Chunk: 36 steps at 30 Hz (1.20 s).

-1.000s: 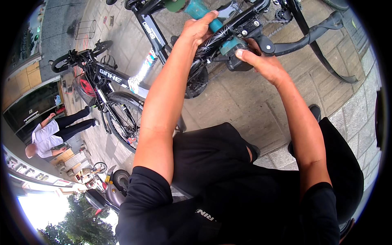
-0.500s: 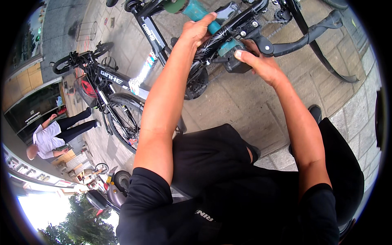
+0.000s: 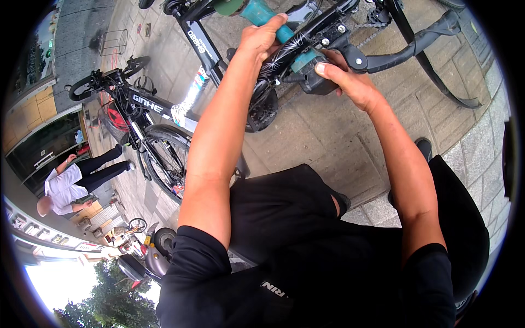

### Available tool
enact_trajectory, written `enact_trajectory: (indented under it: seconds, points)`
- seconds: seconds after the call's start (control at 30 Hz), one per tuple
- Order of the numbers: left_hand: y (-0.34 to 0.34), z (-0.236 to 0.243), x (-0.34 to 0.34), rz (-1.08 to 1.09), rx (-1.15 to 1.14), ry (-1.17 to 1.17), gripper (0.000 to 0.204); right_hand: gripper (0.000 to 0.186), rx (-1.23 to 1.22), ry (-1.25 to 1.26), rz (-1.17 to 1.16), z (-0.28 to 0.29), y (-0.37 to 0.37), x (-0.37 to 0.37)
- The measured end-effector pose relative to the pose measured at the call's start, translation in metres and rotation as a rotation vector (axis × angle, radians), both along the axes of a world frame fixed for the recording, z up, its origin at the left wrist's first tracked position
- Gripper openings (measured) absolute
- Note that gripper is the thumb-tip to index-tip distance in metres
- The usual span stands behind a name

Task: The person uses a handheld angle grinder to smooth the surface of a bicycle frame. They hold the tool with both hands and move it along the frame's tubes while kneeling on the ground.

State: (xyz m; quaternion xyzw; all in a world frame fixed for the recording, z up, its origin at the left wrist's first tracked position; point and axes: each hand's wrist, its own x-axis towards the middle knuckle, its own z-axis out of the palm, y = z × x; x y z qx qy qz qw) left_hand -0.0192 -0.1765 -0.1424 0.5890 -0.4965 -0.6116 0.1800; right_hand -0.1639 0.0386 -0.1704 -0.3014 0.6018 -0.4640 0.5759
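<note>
A teal cordless angle grinder (image 3: 258, 13) lies across the black bicycle frame (image 3: 285, 53) at the top of the view, reaching under a tube with a white starburst pattern. Its green disc (image 3: 227, 5) points to the far left, partly cut off by the picture edge. My left hand (image 3: 261, 39) is closed round the grinder's body. Around the grinder's rear end, by the black battery pack (image 3: 316, 81), wraps my right hand (image 3: 353, 81), thumb on top. The tube hides the middle of the grinder, and what the disc touches cannot be made out.
A black kickstand-like curved bar (image 3: 445, 90) and a chain (image 3: 373, 37) are right of my hands. Left stands another black bicycle (image 3: 147, 104). Farther left, a person in a white shirt (image 3: 64, 186) stands by a shopfront. Paving slabs (image 3: 322, 142) lie below.
The grinder and both hands have shifted very slightly up and left in the view, along with the bicycle. Both grips stay the same.
</note>
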Motion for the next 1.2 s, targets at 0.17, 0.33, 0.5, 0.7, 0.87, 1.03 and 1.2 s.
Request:
enact_trajectory:
  seconds: [0.17, 0.33, 0.5, 0.7, 0.87, 1.03, 1.2]
  points:
    - [-0.001, -0.001, 0.0, -0.014, -0.006, 0.007, 0.04, 0.098, -0.016, 0.006, -0.009, 0.003, 0.001, -0.001]
    - [-0.001, -0.002, 0.002, -0.02, 0.01, 0.02, 0.041, 0.098, 0.002, 0.015, -0.004, 0.002, 0.002, 0.0]
    - [-0.003, -0.004, 0.002, -0.048, -0.01, 0.001, 0.041, 0.097, 0.004, 0.041, -0.004, 0.001, 0.003, -0.001]
    - [0.001, -0.001, 0.0, -0.046, -0.015, 0.018, 0.041, 0.1, 0.021, 0.047, -0.012, 0.003, 0.004, 0.0]
    - [0.001, 0.001, -0.001, -0.041, -0.004, 0.02, 0.04, 0.101, 0.017, 0.056, -0.01, 0.004, 0.004, -0.001]
    - [0.001, -0.001, 0.001, -0.026, 0.001, 0.031, 0.039, 0.104, -0.021, 0.1, 0.008, 0.003, 0.002, -0.001]
    - [0.0, 0.0, -0.001, -0.026, 0.024, 0.04, 0.04, 0.107, -0.019, 0.114, 0.024, 0.014, 0.001, -0.001]
